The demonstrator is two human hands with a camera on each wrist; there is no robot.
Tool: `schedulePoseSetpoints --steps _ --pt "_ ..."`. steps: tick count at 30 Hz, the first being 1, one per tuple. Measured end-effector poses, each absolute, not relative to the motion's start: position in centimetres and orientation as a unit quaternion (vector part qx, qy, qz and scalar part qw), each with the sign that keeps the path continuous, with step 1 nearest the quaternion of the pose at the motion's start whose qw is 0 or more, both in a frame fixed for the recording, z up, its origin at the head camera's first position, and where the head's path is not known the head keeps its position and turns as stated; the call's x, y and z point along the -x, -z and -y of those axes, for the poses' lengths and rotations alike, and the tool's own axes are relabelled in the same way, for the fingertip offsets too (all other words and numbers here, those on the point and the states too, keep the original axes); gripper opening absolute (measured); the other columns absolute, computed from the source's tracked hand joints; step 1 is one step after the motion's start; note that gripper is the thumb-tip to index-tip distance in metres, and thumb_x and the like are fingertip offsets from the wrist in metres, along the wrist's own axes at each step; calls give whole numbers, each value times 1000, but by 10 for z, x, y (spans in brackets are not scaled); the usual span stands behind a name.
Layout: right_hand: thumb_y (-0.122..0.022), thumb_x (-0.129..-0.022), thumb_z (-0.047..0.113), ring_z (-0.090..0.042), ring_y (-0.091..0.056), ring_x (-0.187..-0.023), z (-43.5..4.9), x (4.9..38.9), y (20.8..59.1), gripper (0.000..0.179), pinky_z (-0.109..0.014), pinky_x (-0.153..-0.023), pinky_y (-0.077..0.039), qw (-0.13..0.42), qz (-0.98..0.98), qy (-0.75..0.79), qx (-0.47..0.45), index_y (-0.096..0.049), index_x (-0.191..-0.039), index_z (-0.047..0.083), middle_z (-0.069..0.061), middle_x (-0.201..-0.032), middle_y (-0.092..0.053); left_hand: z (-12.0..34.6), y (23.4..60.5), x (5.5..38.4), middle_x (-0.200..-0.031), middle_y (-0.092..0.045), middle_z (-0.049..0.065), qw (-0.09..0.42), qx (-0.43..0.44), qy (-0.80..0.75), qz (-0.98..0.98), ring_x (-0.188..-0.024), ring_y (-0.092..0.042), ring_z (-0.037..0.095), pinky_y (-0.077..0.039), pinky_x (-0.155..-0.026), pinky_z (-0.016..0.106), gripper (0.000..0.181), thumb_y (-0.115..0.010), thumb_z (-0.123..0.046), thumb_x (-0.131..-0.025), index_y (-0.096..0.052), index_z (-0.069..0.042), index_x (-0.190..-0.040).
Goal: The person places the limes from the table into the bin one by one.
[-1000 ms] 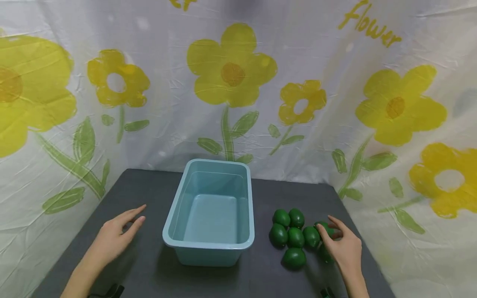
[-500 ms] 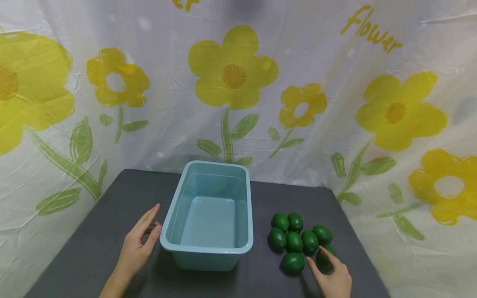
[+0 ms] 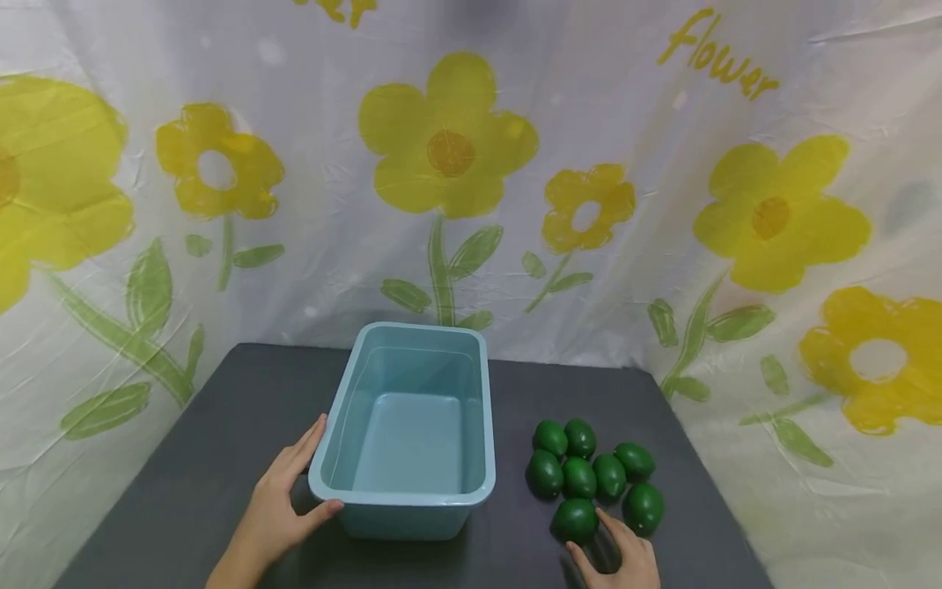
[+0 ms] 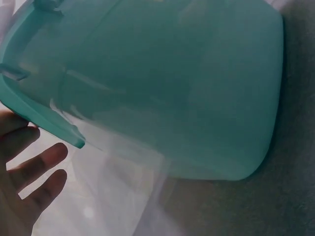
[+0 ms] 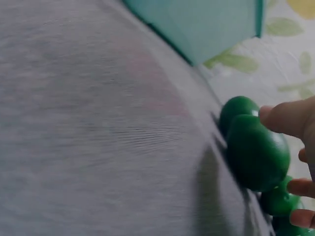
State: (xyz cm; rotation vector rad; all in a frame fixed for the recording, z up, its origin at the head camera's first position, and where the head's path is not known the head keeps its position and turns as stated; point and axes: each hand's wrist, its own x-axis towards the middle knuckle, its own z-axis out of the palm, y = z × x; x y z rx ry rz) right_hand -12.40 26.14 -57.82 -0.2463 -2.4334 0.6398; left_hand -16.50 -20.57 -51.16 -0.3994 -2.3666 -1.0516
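A light blue plastic tub stands on the dark table with nothing inside. My left hand is at its near left corner, thumb by the front rim and the other fingers along the left side. The left wrist view shows spread fingers right at the tub's rim. To the right lies a cluster of glossy, dark green, egg-shaped fruits. Over the nearest green fruit, my right hand spreads thumb and fingers apart at its near right side. In the right wrist view the thumb overlaps the fruits' upper edge.
Several other green fruits lie close together behind the nearest one, with one fruit off to its right. A white cloth with painted yellow flowers hangs around the back and sides of the table.
My left hand has moved right, from beside the tub to its near left corner. My right hand has left the far right fruits and come nearer and leftward to the nearest fruit.
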Motion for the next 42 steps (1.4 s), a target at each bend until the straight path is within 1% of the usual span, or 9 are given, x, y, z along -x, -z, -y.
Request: schedulePoseSetpoints --steps 7,18,20,27,30,32,34,38,42 --pt "-102 -59 32 -36 -67 -88 -264 123 594 71 -52 -74 -55 321 928 -187 18 -78 -122 10 -12 -107 -78 209 509 159 -163 -50 2 271 151 351 884 -122 -51 2 -42 -93 17 115 -100 -37 -67 -42 -18 -165" --pt "-102 -58 19 -32 -58 -83 -263 133 591 73 -52 -66 -53 311 939 -149 -14 -77 -127 14 -13 -116 -75 209 511 160 -161 -53 5 271 153 347 885 -120 -53 1 -44 -93 17 114 -100 -37 -66 -44 -18 -164" --pt "-102 -58 18 -33 -59 -83 -262 134 590 73 -53 -66 -53 312 939 -147 -11 -77 -126 14 -13 -116 -75 209 511 160 -160 -53 6 270 151 345 886 -119 -54 2 -47 -92 20 114 -100 -37 -66 -44 -18 -164" --pt "-103 -56 18 -28 -55 -80 -261 135 594 72 -47 -67 -52 318 936 -148 -2 -78 -124 13 -14 -116 -76 207 510 157 -160 -54 8 262 140 341 892 -118 -54 2 -58 -84 51 115 -100 -39 -67 -44 -18 -164" --pt "-103 -57 16 -28 -57 -81 -260 136 594 72 -44 -68 -51 317 933 -167 7 -78 -124 11 -14 -115 -77 208 511 159 -160 -53 8 262 139 343 891 -119 -54 2 -58 -85 53 115 -101 -38 -67 -44 -18 -164" --pt "-103 -60 16 -29 -61 -84 -259 137 594 70 -45 -70 -52 308 932 -187 26 -77 -125 11 -14 -116 -77 208 512 160 -161 -53 8 262 139 348 890 -124 -53 -1 -57 -88 47 115 -100 -38 -67 -43 -19 -164" --pt "-102 -63 18 -32 -64 -87 -259 137 593 69 -47 -74 -53 290 932 -209 53 -76 -127 11 -15 -117 -77 208 513 162 -162 -51 10 257 144 362 884 -133 -48 -6 -55 -95 32 114 -100 -36 -68 -42 -19 -165" --pt "-100 -69 23 -39 -66 -91 -258 135 589 66 -56 -79 -56 254 930 -240 112 -75 -130 11 -19 -120 -77 205 515 163 -163 -47 18 244 157 400 869 -144 -30 -17 -31 -105 3 112 -97 -30 -73 -37 -18 -167" --pt "-98 -72 28 -41 -67 -90 -256 134 585 65 -58 -78 -56 236 926 -257 145 -75 -130 10 -22 -116 -77 203 517 163 -166 -43 18 241 157 417 863 -145 -25 -19 -23 -103 -3 110 -95 -28 -77 -34 -18 -168"
